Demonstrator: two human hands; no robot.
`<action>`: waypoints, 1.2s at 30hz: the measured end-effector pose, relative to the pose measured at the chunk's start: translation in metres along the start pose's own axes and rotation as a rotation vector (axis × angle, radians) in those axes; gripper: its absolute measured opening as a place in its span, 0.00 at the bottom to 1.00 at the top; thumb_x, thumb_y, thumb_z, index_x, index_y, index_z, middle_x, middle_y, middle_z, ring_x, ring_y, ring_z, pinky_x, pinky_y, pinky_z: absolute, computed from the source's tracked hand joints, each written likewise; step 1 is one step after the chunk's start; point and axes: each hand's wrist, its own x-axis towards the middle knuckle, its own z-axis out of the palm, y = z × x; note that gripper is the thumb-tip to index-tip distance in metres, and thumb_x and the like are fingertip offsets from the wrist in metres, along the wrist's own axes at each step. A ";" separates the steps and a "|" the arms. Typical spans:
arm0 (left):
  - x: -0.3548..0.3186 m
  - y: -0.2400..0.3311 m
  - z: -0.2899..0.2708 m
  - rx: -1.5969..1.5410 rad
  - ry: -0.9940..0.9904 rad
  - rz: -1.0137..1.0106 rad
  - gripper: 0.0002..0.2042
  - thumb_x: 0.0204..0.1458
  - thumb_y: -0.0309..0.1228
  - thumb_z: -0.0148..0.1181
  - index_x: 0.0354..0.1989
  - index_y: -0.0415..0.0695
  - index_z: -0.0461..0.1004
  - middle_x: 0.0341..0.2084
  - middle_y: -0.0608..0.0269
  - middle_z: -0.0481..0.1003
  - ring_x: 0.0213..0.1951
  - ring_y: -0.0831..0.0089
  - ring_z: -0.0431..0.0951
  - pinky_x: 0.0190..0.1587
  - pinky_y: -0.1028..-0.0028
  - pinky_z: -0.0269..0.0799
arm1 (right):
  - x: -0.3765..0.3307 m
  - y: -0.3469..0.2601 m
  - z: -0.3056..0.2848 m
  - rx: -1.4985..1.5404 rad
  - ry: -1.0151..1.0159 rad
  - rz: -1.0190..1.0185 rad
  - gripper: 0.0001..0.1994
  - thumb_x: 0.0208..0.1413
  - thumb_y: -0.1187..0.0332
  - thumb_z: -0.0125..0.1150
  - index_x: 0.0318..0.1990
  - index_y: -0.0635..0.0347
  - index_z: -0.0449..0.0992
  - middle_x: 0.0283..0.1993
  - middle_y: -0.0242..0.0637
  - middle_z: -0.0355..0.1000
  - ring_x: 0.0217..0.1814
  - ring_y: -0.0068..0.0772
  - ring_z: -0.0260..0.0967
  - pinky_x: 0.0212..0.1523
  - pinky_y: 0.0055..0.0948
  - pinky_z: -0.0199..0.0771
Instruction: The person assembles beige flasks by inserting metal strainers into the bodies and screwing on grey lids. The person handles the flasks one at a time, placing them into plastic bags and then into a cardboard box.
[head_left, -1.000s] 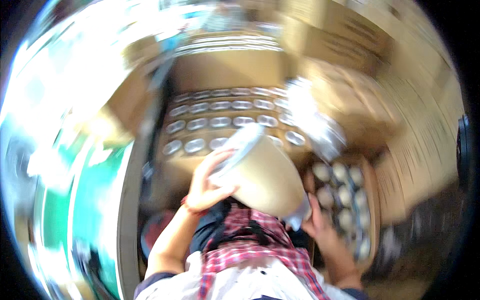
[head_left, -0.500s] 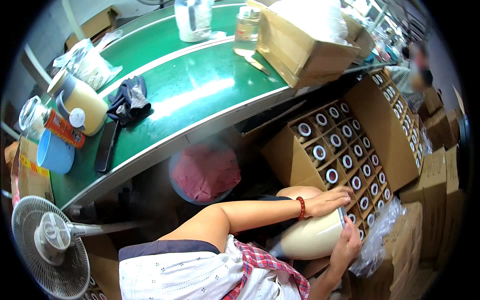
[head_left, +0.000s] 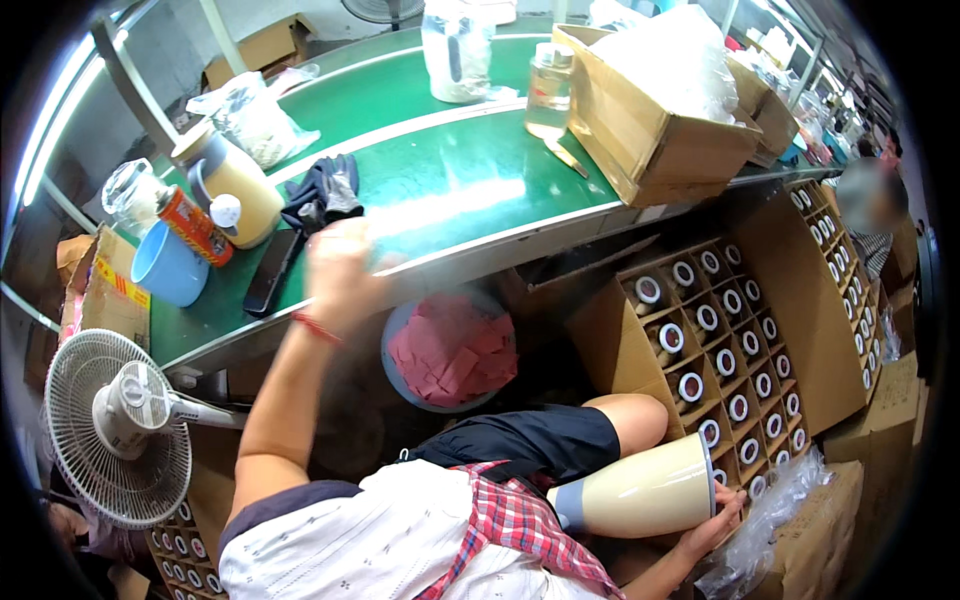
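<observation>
Head view: one cream tumbler (head_left: 640, 492), grey-based, at five o'clock, right hand (head_left: 712, 522) cupping its rim; left hand (head_left: 338, 268) blurred, grip unreadable.

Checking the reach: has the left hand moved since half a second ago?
Yes. The left hand has left the cream cup and risen to the edge of the green belt, near the black phone.

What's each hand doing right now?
Left hand: raised over the green table, blurred, grip cannot be told.
Right hand: holding the cream cup.
</observation>
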 end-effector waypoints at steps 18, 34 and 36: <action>-0.051 -0.159 -0.010 0.208 -0.472 -0.765 0.37 0.41 0.55 0.64 0.54 0.39 0.65 0.42 0.46 0.77 0.44 0.54 0.78 0.47 0.60 0.73 | -0.016 -0.027 0.011 0.038 -0.045 0.037 0.26 0.66 0.56 0.44 0.18 0.65 0.65 0.31 0.47 0.74 0.34 0.33 0.69 0.43 0.29 0.67; -0.055 -0.139 -0.119 -0.504 0.597 -0.501 0.12 0.57 0.37 0.60 0.41 0.42 0.77 0.25 0.69 0.76 0.25 0.85 0.73 0.26 0.82 0.69 | 0.016 -0.030 0.012 -0.407 -0.356 0.010 0.21 0.66 0.56 0.45 0.27 0.63 0.69 0.25 0.39 0.70 0.28 0.36 0.66 0.33 0.37 0.64; -0.042 -0.121 -0.121 -0.800 0.731 -0.458 0.08 0.57 0.32 0.58 0.40 0.42 0.76 0.25 0.69 0.76 0.25 0.85 0.72 0.27 0.84 0.69 | -0.003 -0.057 0.039 -0.799 -0.323 -0.137 0.20 0.66 0.57 0.45 0.29 0.66 0.69 0.24 0.45 0.68 0.27 0.43 0.64 0.33 0.40 0.62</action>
